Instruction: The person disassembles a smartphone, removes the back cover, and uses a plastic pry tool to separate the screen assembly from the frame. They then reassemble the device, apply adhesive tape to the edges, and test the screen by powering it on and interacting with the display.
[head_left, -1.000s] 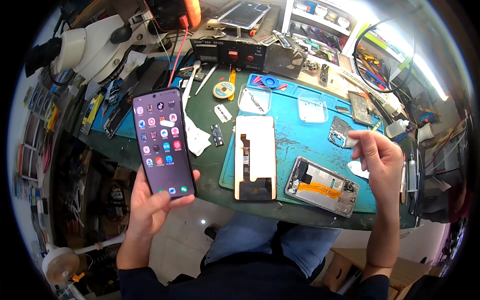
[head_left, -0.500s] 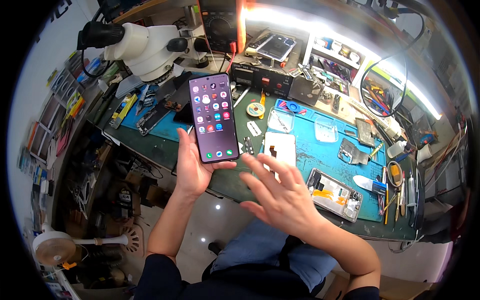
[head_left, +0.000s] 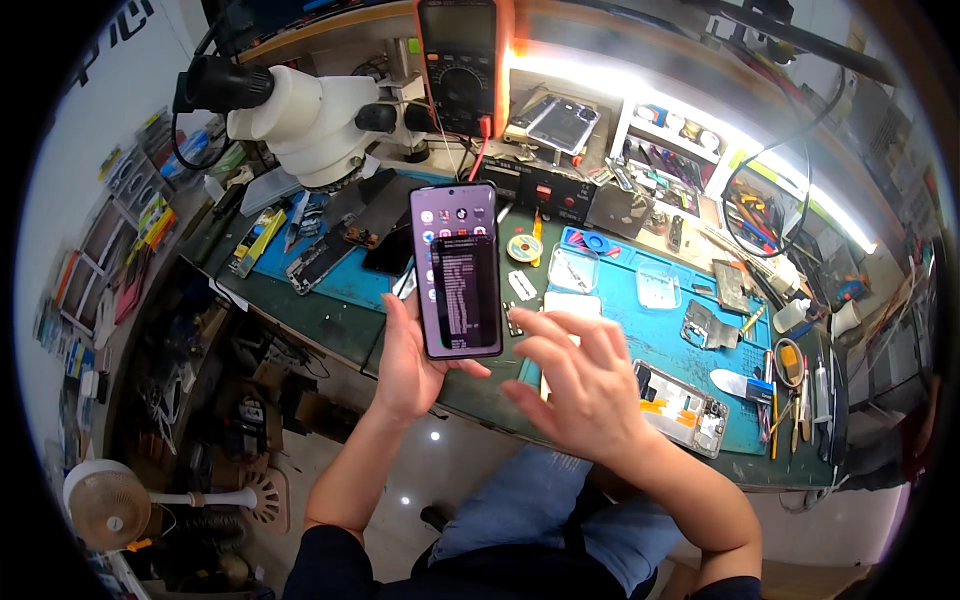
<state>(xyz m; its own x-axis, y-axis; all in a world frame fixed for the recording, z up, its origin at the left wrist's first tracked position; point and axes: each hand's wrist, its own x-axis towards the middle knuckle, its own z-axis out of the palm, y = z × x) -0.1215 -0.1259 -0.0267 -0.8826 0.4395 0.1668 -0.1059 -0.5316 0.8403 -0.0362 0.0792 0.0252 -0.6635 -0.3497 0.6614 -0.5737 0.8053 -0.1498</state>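
Observation:
My left hand (head_left: 405,365) holds an upright smartphone (head_left: 455,210) with a purple home screen, over which lies a dark window of fine light text. Just to the phone's lower right, my right hand (head_left: 575,380) hovers open, fingers apart and slightly bent, gripping nothing. It partly hides a pale screen panel (head_left: 572,304) on the blue repair mat (head_left: 640,330). Beside that hand lies a silver phone frame (head_left: 700,425) with an orange flex cable. Small parts and a solder spool (head_left: 524,248) sit behind the hands on the green workbench (head_left: 330,320).
A white microscope (head_left: 300,120), an orange multimeter (head_left: 458,60) and a black powered box (head_left: 548,190) stand along the back. Two clear trays (head_left: 658,285), tools (head_left: 792,400) and a bottle (head_left: 792,315) occupy the right. A fan (head_left: 110,505) stands at lower left, beside cluttered shelving.
The phone has come toward the middle, and my right hand has swung in from the right beside it. A dark text window now covers part of the screen. The view has shifted.

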